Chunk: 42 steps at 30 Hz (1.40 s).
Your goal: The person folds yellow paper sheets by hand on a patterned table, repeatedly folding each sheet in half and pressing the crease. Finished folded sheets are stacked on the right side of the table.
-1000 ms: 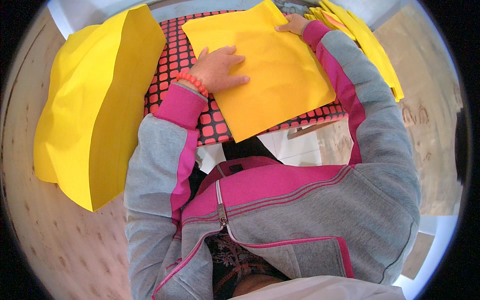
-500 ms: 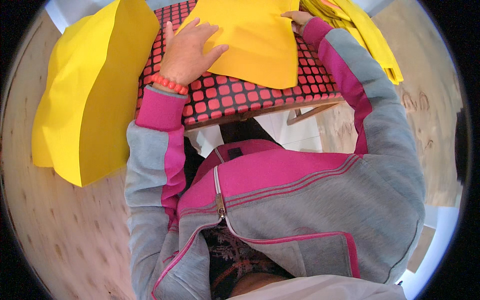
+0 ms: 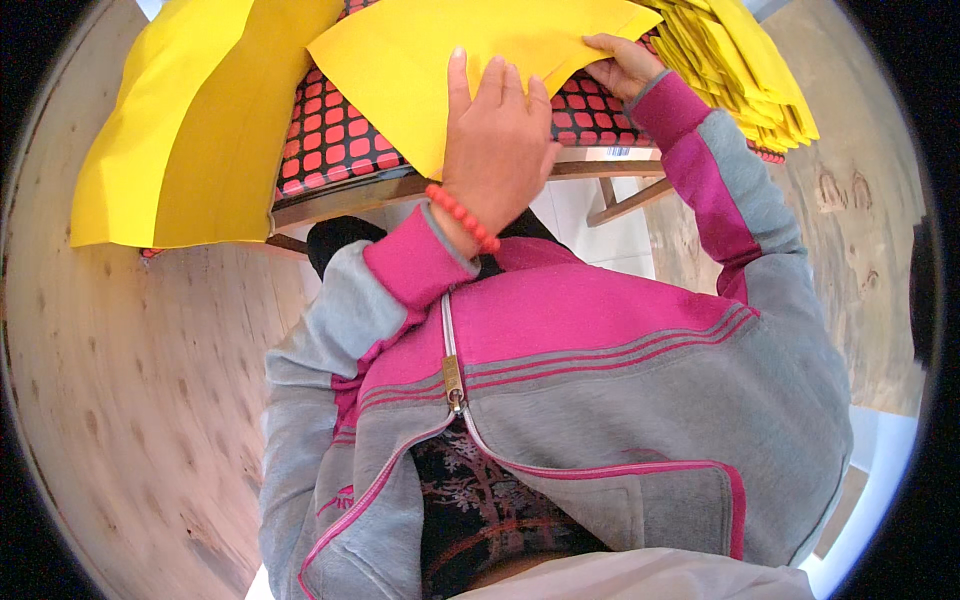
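A yellow fabric sheet (image 3: 400, 60) lies across the far part of the table, one corner pointing toward me. Against its near edge is my left hand (image 3: 502, 130), fingers stretched out flat and a red bead bracelet at the wrist. My right hand (image 3: 628, 68) pinches the sheet's right edge between thumb and fingers. The right hand's lower fingers are partly hidden beneath the fabric.
The table has a red-and-black checked cover (image 3: 335, 135) and a wooden front edge (image 3: 350, 195). A large yellow fabric piece (image 3: 225, 130) drapes over its left end. At the right lies a stack of folded yellow fabric (image 3: 745, 75).
The sheet has turned, bringing a corner toward me. My left hand has moved right and nearer to me; my right hand still holds the edge. The draped piece on the left sits farther away.
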### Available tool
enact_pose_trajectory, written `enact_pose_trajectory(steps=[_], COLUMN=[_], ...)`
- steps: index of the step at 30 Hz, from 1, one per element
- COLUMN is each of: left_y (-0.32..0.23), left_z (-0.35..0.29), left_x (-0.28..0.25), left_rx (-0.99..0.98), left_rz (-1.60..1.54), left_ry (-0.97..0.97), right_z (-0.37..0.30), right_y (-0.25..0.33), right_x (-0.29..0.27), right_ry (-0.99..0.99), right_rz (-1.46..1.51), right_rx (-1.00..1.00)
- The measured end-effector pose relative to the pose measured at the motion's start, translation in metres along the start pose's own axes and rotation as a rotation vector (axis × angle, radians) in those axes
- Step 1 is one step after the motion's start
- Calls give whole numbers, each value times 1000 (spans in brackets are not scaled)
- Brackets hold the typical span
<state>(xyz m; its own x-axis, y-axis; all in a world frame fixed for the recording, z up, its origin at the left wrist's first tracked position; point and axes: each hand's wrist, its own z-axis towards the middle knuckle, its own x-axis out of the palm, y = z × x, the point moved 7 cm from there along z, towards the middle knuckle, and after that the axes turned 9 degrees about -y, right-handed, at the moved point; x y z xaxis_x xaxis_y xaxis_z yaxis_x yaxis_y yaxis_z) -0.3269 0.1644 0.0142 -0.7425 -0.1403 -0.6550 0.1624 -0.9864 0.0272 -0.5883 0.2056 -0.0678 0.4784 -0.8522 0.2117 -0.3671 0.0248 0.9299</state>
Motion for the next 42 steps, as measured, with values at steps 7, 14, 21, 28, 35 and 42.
enact_pose_trajectory(steps=[7, 14, 21, 28, 35, 42], left_y=[5, 26, 48, 47, 75, 125], left_z=[12, -9, -10, -1, -8, -33], left_x=[31, 34, 36, 35, 18, -4], left_rx=[72, 77, 141, 262, 246, 5], left_rz=[225, 186, 115, 80, -64, -159], left_ry=[-18, 59, 230, 298, 360, 412], right_z=[-37, -75, -185, -195, -153, -140], right_y=[-3, -17, -41, 9, -6, 10], right_x=[7, -12, 12, 82, 53, -18], right_ry=[-5, 47, 464, 175, 192, 161], right_rz=[167, 154, -438, -1069, -1280, -1267], right_rx=[-10, 92, 258, -1540, -1316, -1144])
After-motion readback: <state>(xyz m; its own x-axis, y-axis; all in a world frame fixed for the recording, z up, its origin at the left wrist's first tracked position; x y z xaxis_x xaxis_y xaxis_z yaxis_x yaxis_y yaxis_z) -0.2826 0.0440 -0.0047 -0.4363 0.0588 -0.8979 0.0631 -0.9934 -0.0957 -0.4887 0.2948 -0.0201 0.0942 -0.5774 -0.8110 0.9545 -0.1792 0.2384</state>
